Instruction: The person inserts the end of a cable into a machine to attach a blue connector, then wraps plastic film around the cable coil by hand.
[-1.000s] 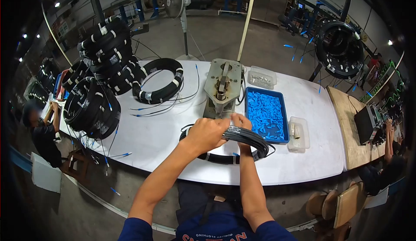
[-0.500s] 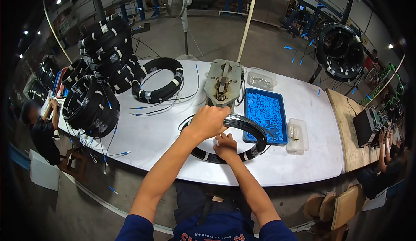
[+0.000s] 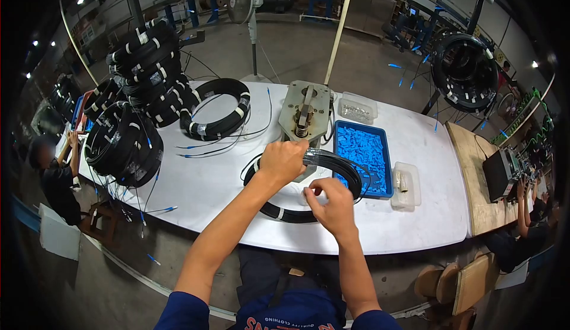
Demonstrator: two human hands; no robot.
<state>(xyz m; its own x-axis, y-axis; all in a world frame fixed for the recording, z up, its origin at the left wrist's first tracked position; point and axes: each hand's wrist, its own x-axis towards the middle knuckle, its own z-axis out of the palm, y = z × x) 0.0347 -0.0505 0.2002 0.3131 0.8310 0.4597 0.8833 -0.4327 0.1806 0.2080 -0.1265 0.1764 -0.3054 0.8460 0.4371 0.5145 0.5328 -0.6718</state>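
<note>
A coil of black cable [image 3: 347,173] lies on the white table in front of a metal bench press [image 3: 306,113]. My left hand [image 3: 284,162] is closed in a fist at the front of the press, over the far side of the coil. What its fingers grip is hidden. Inside and over the near right part of the ring is my right hand [image 3: 333,204], with thumb and forefinger curled together. Anything between those fingertips is too small to name. Light bands wrap the coil in places.
Right of the press stand a blue tray [image 3: 390,175] of small blue parts and two clear plastic boxes [image 3: 358,108]. Another cable coil [image 3: 237,116] and stacked coils [image 3: 148,63] fill the left. People work at both sides; a fan [image 3: 242,2] stands behind.
My right hand has lifted from the coil's near side and moved right, its fingers curling. The coil has shifted slightly left. My left hand stays at the press.
</note>
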